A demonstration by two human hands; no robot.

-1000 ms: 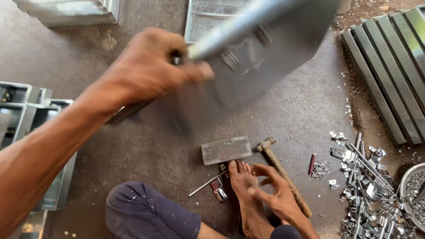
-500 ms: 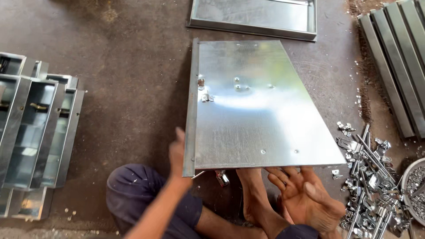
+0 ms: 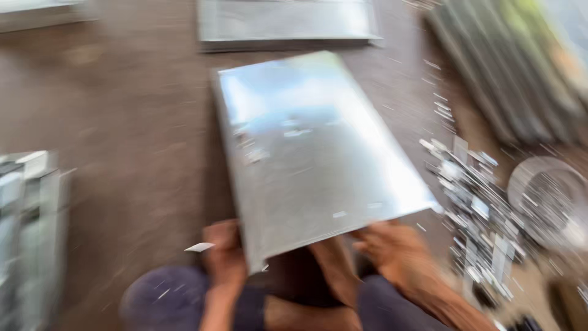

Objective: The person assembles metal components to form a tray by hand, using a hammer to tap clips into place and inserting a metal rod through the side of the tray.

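Gripping galvanised sheet-metal panel (image 3: 312, 153) at near-left corner with left hand (image 3: 223, 257); right hand (image 3: 392, 248) touching near edge, grip blurred, indeterminate; lying beside loose bolts (image 3: 478, 208).

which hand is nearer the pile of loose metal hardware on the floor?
Right. The right hand grips the sheet's near edge, close beside the hardware pile; the left hand holds the opposite near corner, farther away.
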